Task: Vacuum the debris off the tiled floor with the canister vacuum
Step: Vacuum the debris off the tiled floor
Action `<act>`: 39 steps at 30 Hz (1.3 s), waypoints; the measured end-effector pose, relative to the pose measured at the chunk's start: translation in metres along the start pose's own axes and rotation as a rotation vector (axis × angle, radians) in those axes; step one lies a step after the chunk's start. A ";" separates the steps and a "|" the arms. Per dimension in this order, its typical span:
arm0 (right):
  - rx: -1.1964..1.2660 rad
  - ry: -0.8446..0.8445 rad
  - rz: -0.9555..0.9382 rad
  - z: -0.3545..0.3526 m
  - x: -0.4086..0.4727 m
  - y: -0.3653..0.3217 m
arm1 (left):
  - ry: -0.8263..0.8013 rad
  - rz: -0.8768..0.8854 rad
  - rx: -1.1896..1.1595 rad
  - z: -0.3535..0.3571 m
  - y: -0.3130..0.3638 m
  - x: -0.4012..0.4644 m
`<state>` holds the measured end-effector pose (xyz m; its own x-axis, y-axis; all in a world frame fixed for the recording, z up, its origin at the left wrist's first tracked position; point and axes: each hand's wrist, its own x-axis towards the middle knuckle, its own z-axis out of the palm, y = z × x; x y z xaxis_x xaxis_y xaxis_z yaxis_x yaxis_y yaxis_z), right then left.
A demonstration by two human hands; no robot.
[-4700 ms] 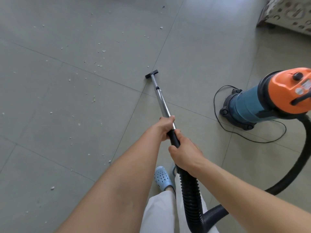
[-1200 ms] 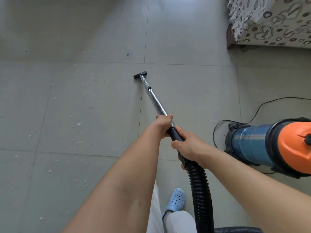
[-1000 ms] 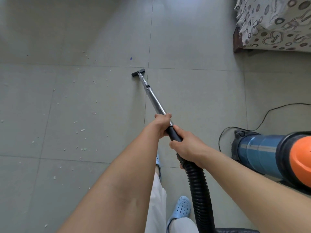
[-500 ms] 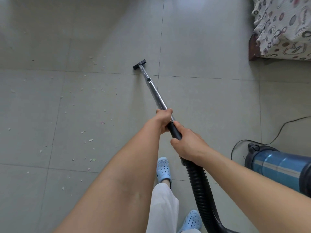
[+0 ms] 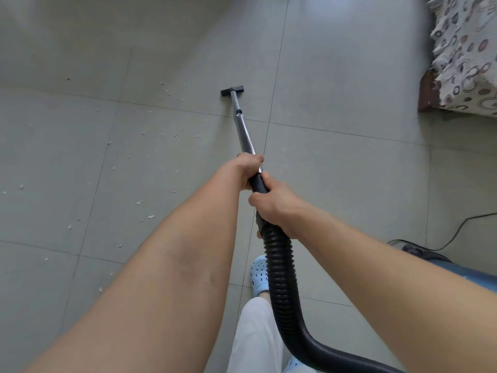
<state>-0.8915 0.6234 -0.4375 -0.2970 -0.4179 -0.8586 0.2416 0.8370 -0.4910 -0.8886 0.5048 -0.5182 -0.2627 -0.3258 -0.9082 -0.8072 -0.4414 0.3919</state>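
Observation:
Both hands grip the vacuum wand (image 5: 243, 129), a chrome tube stretching ahead over the grey tiled floor (image 5: 336, 162). My left hand (image 5: 248, 168) holds the tube's lower end. Just behind it, my right hand (image 5: 271, 204) clasps the black grip where the ribbed hose (image 5: 281, 275) begins. The small black nozzle (image 5: 232, 91) rests on the floor at the wand's far tip. White debris bits (image 5: 150, 173) lie scattered on the tiles left of the wand. Only a sliver of the blue canister (image 5: 468, 270) shows behind my right forearm.
A piece of furniture under patterned cloth (image 5: 465, 57) stands at the upper right. A black power cord (image 5: 457, 232) runs along the floor at the right edge. My light blue clog (image 5: 259, 275) and white trouser leg (image 5: 255, 335) are below the hose.
The view has swung left, so the canister has slid almost out of frame. The nozzle has turned square to the wand and sits past the tile joint. Both grips are unchanged.

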 end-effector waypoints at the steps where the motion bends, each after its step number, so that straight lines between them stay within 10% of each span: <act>1: -0.016 -0.004 -0.009 0.006 -0.002 0.002 | 0.006 -0.006 0.005 -0.003 -0.005 -0.004; 39: -0.207 -0.207 -0.004 0.064 -0.154 0.165 | 0.074 -0.102 -0.307 0.051 -0.229 -0.130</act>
<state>-0.7465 0.8033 -0.3959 -0.0977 -0.4667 -0.8790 0.0408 0.8806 -0.4721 -0.6969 0.6912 -0.4969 -0.1405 -0.3215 -0.9364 -0.6274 -0.7027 0.3355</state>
